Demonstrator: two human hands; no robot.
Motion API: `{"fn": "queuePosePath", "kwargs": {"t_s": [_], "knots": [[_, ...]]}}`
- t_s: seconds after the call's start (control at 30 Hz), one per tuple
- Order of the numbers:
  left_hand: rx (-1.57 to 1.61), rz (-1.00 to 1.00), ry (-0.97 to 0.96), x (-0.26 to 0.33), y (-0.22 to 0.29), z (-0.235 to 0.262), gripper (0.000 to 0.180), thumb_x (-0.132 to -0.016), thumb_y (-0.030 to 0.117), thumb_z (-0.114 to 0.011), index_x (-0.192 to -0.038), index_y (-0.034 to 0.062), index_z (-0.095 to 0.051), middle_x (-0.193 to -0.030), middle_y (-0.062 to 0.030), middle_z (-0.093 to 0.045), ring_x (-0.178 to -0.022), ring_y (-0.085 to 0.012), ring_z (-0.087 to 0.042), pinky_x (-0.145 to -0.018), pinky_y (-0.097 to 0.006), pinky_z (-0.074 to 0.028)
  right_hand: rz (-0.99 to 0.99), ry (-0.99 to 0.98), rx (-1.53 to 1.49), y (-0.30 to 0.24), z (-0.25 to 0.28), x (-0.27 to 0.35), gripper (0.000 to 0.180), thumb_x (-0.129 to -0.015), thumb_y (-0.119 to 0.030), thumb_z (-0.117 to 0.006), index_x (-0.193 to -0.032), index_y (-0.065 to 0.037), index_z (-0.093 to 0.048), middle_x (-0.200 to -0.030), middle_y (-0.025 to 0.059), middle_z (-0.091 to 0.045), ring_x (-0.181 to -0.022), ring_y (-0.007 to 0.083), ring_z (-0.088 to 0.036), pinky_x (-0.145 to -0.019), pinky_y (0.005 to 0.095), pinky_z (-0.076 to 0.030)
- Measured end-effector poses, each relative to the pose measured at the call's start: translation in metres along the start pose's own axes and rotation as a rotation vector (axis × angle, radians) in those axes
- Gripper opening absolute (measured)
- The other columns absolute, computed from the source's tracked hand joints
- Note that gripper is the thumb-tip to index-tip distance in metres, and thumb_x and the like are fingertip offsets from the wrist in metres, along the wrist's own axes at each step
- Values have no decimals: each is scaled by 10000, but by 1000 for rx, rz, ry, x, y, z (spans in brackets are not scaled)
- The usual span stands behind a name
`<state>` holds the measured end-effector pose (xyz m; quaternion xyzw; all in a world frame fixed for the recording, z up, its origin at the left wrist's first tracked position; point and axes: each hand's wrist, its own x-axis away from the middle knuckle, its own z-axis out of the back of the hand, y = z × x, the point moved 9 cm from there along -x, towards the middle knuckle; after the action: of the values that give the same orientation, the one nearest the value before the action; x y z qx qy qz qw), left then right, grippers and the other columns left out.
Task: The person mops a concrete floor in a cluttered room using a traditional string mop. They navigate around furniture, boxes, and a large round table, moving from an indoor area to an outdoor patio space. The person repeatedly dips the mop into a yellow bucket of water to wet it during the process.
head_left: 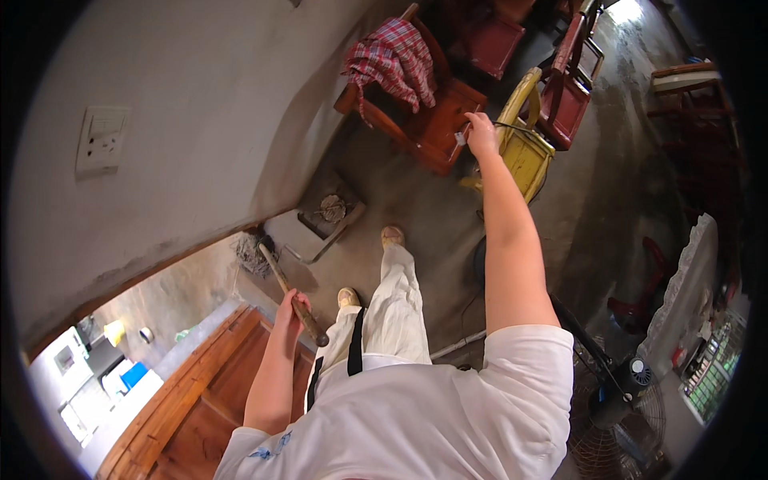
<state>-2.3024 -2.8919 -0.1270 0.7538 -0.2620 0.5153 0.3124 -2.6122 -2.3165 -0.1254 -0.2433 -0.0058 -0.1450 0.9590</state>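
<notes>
Head view: left hand grips a mop; right hand pinches a small white object, yellow chair beside that hand.

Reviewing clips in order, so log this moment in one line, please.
left hand: grips wooden handle | right hand: holds small pale object, unclear | nearby: yellow chair, checked cloth

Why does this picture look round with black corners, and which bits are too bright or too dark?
In the head view, the fisheye lens bends straight edges and leaves a black rim; a bright patch at top right is washed out; the reddish furniture at right sinks into shadow; the left hand and wooden handle look fairly clear.
</notes>
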Motion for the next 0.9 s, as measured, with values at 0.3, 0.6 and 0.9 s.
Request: {"fn": "queuePosePath", "kwargs": {"t_s": [0.3,0.6,0.9], "knots": [[18,-50,-6,3,16,1,150,-819,155,-552,-808,22,-482,-716,-100,-553,-679,-230,-556,-685,-323,-507,-6,444,-556,-96,39,116,157,-783,-41,-542,-925,-47,-607,-882,90,-593,-771,225,-590,-671,293,-473],[216,25,-116,8,40,71,168,-798,144,-527,-844,0,-455,-777,-94,-535,-723,-217,-535,-726,-328,-495,216,-441,-1633,-408,-28,437,526,-885,-435,-410,-1017,51,-562,-1014,121,-590,-993,210,-543,-915,323,-381],[-147,62,-481,18,53,186,169,-781,222,-513,-743,64,-467,-728,-51,-518,-736,-197,-519,-742,-311,-435,171,-542,-1712,-528,-46,583,587,-891,-478,-169,-566,-50,-403,-613,39,-465,-624,160,-409,-702,275,-318]]}}
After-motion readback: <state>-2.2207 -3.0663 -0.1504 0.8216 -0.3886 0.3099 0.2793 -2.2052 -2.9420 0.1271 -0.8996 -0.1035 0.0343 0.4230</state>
